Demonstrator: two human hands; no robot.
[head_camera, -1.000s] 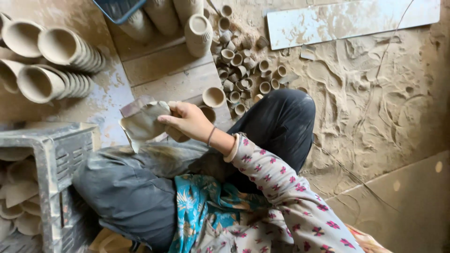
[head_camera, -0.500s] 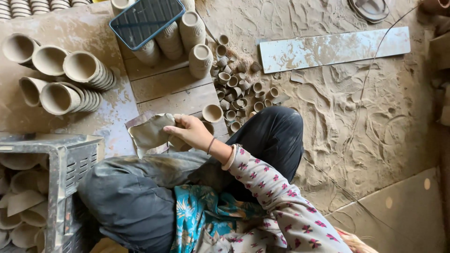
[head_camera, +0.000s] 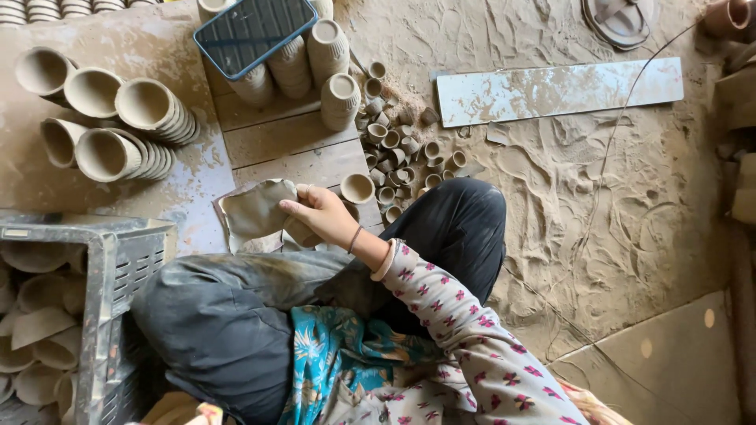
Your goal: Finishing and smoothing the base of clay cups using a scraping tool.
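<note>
My right hand reaches out from a floral sleeve and grips a floppy grey clay-smeared sheet held over my knees; a small clay piece sits under the fingers. A single small clay cup stands on the wooden board just right of the hand. My left hand is not visible.
Stacks of large clay cups lie on their sides at the left. Upright cup stacks carry a phone. Several tiny cups are heaped on the sandy floor. A grey crate holds clay pieces. A long tile lies at the right.
The view has tilted, so everything sits lower in the frame and the phone has come fully into sight. My right hand keeps its hold on the grey sheet in about the same place.
</note>
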